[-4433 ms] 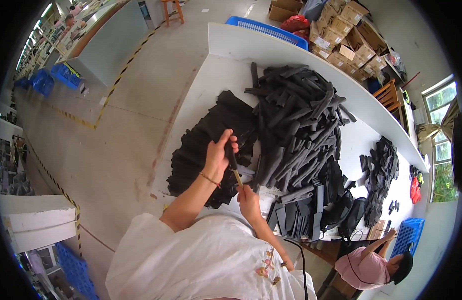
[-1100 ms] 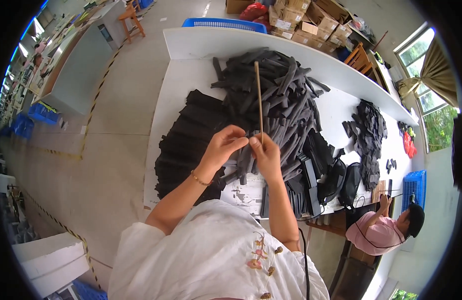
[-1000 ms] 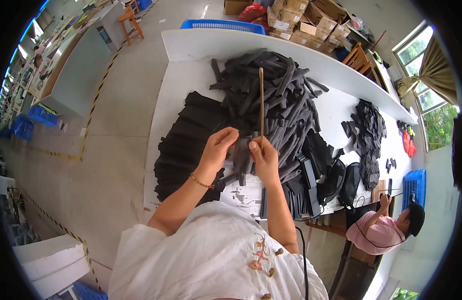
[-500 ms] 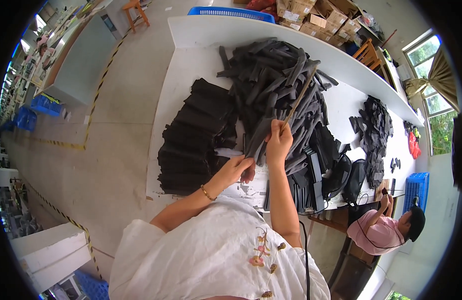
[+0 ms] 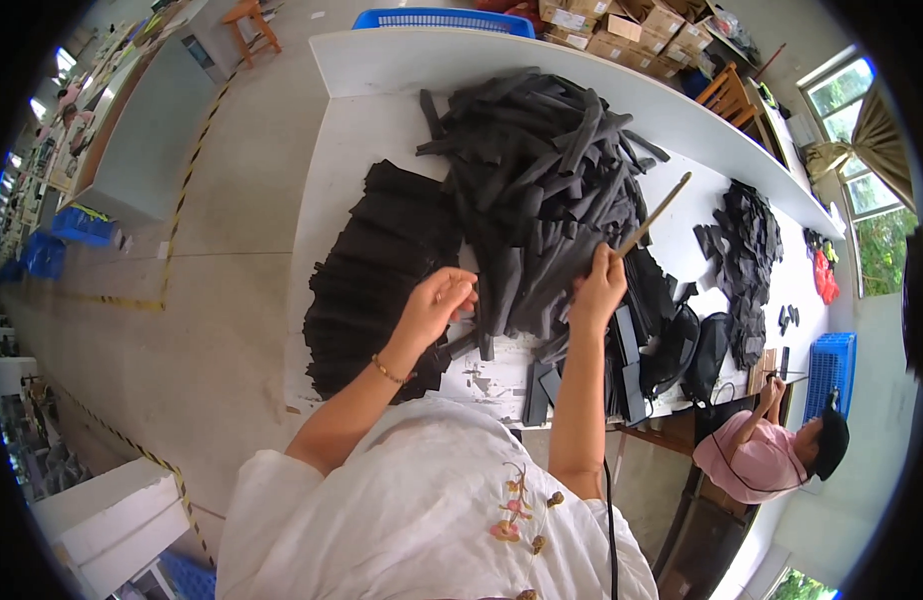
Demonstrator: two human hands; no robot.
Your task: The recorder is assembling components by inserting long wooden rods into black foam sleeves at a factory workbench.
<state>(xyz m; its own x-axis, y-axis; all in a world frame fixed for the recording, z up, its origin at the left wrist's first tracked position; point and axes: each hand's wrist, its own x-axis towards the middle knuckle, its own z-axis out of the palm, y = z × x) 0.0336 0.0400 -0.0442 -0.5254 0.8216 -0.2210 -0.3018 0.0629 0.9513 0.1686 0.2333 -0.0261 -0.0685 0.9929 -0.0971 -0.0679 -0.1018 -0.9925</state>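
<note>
On my feed, the right hand [image 5: 600, 288] grips the rod [image 5: 658, 214], now swung right of the tube heap [image 5: 542, 150] toward the tabletop's [image 5: 357, 140] far edge, its visible length bare, nothing threaded. Left hand [image 5: 439, 308] has backed off the near edge, fingers curled (can't tell on what).

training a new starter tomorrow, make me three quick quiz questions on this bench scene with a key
1. Which hand holds the thin brown rod?
2. True or false: the blue basket at the picture's top edge stands beyond the white partition.
3. Fill in: the flat black pieces lie to the ____ of the large heap of dark rolled strips.
Key: 1. The right hand. 2. True. 3. Left.
</note>
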